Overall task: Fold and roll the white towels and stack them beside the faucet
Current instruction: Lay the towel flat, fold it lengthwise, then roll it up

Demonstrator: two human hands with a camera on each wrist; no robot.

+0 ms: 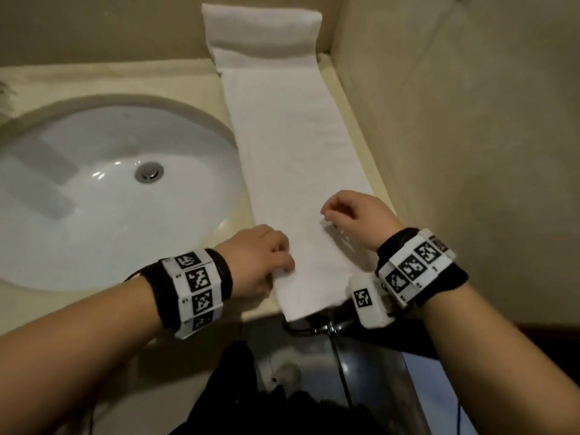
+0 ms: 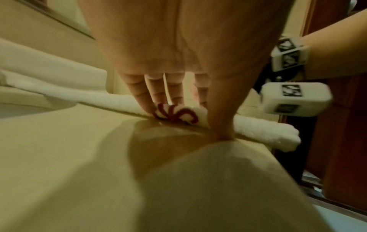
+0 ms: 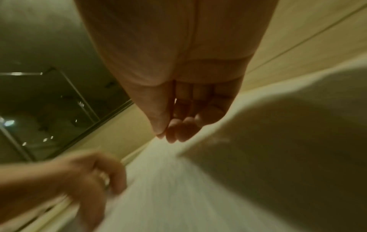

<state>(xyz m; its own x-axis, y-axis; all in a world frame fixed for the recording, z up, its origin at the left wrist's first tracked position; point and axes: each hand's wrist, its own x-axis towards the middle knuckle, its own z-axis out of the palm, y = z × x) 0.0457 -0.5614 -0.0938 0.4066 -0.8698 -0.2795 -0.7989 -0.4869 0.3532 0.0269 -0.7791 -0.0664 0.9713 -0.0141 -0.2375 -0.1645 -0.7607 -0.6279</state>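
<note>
Both grips pinching long white towel [image 1: 292, 146] edges, sink [image 1: 94, 189] left, wall [image 1: 455, 120] right.

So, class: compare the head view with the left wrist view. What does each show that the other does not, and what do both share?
Only the head view shows the sink basin and its drain. Only the left wrist view shows red stitching on the towel's edge, under the left hand's fingers. Both show the white towel on the counter and both hands.
</note>
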